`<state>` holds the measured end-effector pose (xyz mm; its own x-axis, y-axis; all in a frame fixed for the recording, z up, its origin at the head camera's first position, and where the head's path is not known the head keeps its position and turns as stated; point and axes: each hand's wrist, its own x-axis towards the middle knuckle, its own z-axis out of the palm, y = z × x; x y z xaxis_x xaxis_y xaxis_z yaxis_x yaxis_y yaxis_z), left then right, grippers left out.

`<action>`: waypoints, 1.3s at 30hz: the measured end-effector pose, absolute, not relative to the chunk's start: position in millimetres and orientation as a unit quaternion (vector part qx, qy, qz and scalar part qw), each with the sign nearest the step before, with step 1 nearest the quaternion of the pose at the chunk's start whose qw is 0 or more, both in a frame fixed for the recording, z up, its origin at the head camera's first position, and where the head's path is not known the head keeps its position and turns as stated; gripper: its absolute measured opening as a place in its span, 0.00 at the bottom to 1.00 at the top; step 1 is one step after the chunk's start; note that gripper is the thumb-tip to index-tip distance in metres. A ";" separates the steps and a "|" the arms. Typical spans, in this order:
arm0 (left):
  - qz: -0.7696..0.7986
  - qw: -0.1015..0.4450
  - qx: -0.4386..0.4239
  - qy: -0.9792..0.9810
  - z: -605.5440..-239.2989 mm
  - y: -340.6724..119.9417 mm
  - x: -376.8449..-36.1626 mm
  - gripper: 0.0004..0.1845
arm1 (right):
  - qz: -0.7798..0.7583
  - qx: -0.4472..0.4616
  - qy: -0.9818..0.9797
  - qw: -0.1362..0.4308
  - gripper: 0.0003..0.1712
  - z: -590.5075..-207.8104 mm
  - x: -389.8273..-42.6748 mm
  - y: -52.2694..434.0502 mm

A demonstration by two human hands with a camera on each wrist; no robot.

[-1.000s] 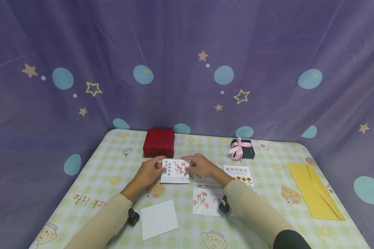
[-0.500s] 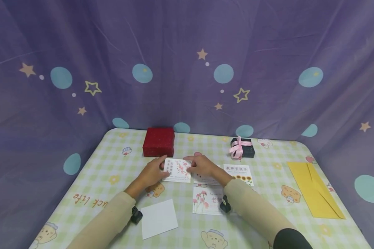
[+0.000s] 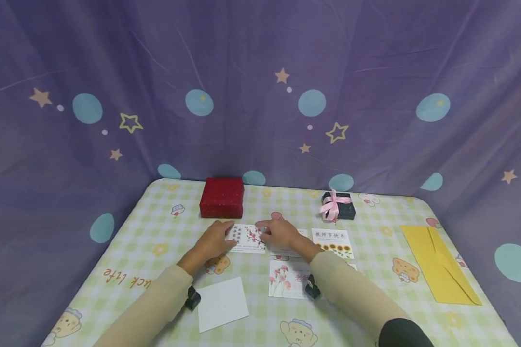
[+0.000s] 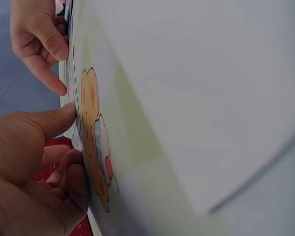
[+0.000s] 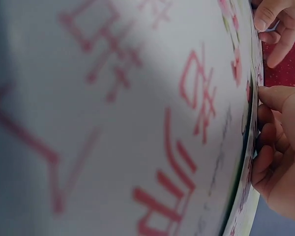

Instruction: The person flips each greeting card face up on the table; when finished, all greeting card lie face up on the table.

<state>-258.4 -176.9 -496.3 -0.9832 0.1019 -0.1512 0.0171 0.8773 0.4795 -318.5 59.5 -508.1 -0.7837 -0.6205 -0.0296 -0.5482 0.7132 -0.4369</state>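
White rectangular paper card printed with pink blossom branches [image 3: 248, 238] lies flat on the green-and-cream checked tablecloth [image 3: 373, 270], and you have it between both sets of fingertips. Your left hand [image 3: 213, 241] rests on the card's left edge, fingers fairly straight and slightly spread, thumb towards you. Your right hand [image 3: 279, 232] presses on its right edge, index finger stretched along the far corner, the other fingers loosely bent over the paper. The left wrist view shows your left thumb [image 4: 49, 123] and the tips of your right fingers [image 4: 54, 86] meeting the cloth close together; whether either hand actually pinches the card's edge I cannot tell from these views.

Just beyond your left fingertips stands the red speckled square gift box [image 3: 222, 197]. Beyond your right fingertips and off to the right sits the small black box tied with a pink ribbon bow [image 3: 337, 206]. Under your right palm lies another white card [image 3: 286, 251], mostly covered. Just right of that hand is the white card with sunflowers along its lower edge [image 3: 332, 242]. Beneath your right wrist is the white card with pink carnations [image 3: 284, 279], and near your left forearm a blank white square of paper [image 3: 222, 303]. Well to the right of your right hand lies the long yellow paper envelope [image 3: 438, 265].
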 end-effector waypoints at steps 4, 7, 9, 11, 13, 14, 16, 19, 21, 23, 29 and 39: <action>0.229 0.086 0.038 0.969 -495.7 -177.2 -258.7 0.33 | -0.208 -0.317 0.921 0.089 0.25 -507.8 -318.0 58.5; 0.221 0.090 0.046 0.970 -496.0 -178.2 -259.3 0.32 | -0.209 -0.314 0.921 0.094 0.26 -507.9 -317.9 58.1; 0.220 0.092 0.048 0.970 -496.5 -178.8 -259.5 0.32 | -0.210 -0.314 0.921 0.095 0.26 -508.2 -318.0 58.0; 0.221 0.094 0.048 0.969 -497.5 -179.8 -259.1 0.33 | -0.214 -0.318 0.919 0.095 0.26 -507.9 -318.0 57.9; 0.224 0.094 0.049 0.969 -497.2 -180.9 -257.3 0.34 | -0.218 -0.324 0.915 0.097 0.26 -507.1 -317.7 57.8; 0.227 0.095 0.050 0.968 -497.0 -181.8 -256.0 0.34 | -0.221 -0.328 0.913 0.099 0.26 -506.1 -317.4 57.9; 0.229 0.096 0.053 0.967 -495.4 -184.6 -252.1 0.35 | -0.229 -0.336 0.908 0.104 0.26 -503.2 -316.4 58.3; 0.234 0.094 0.063 0.966 -490.9 -191.0 -244.5 0.36 | -0.236 -0.352 0.900 0.104 0.26 -498.4 -314.2 59.0; 0.241 0.090 0.073 0.964 -487.4 -196.6 -238.3 0.35 | -0.243 -0.361 0.895 0.100 0.25 -494.8 -311.6 59.9; 0.250 0.084 0.088 0.961 -484.3 -202.9 -231.4 0.34 | -0.254 -0.368 0.888 0.103 0.25 -492.3 -307.4 61.4; 0.269 0.088 0.124 0.951 -479.3 -219.4 -202.3 0.31 | -0.277 -0.395 0.868 0.119 0.26 -488.4 -285.9 65.2; 0.269 0.085 0.134 0.950 -471.0 -230.5 -158.6 0.36 | -0.264 -0.428 0.849 0.161 0.27 -491.2 -240.5 59.0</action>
<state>-158.6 -230.5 -471.0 -0.9498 0.3001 -0.0885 0.2090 0.8190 0.5344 -240.5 59.0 -491.2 -0.5814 -0.8122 -0.0476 -0.6422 0.4940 -0.5861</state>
